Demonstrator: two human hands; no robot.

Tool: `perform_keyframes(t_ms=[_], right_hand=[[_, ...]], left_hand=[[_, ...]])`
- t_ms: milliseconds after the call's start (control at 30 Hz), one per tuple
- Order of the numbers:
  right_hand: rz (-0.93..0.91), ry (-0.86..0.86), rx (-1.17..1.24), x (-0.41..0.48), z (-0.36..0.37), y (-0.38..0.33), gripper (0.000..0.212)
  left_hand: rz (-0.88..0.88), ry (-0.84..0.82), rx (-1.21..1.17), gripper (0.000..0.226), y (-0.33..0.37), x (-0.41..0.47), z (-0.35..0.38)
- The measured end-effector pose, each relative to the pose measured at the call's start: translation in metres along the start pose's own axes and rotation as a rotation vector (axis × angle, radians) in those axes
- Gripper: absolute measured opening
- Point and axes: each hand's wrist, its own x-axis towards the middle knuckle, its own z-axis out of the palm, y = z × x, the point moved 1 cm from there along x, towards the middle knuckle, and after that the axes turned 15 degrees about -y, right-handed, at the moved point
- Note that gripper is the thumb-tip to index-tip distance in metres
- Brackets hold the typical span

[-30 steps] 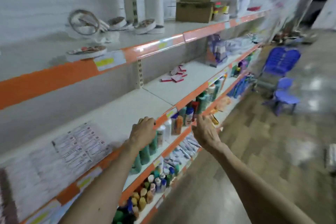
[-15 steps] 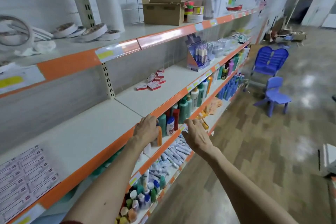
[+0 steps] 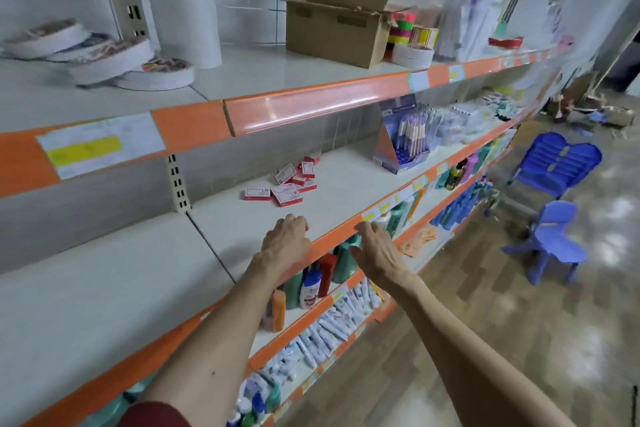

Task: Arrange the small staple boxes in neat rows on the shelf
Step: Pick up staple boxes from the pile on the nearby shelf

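Note:
Several small red-and-white staple boxes [image 3: 290, 179] lie in a loose, untidy cluster toward the back of the white middle shelf [image 3: 332, 194]. One box [image 3: 257, 194] sits a little apart on the left. My left hand [image 3: 286, 242] rests over the shelf's orange front edge with fingers loosely curled, holding nothing, well short of the boxes. My right hand [image 3: 376, 245] hovers just in front of that edge with fingers extended, also holding nothing.
A purple pen display [image 3: 407, 142] stands right of the boxes. An open cardboard box [image 3: 334, 22], tape rolls [image 3: 114, 57] and a paper roll sit on the upper shelf. Bottles and tubes fill the lower shelves. Two blue plastic chairs [image 3: 554, 204] stand on the floor at right.
The view has moved right along the shelving, bringing the staple boxes closer. Both hands have travelled along the shelf edge toward them; the printed sheets at left are out of view.

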Motion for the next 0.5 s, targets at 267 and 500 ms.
perform_keyframes(t_ms=[267,500], right_hand=[[-0.129,-0.07,-0.016,0.103,-0.01,0.004,0.05],[-0.287,-0.155,-0.083,0.193,-0.022,0.015,0.051]], left_hand=[[-0.133,0.007,-0.022,0.033,-0.021,0.062,-0.008],[-0.331,0.051,-0.041,0.031,-0.036,0.108,-0.019]])
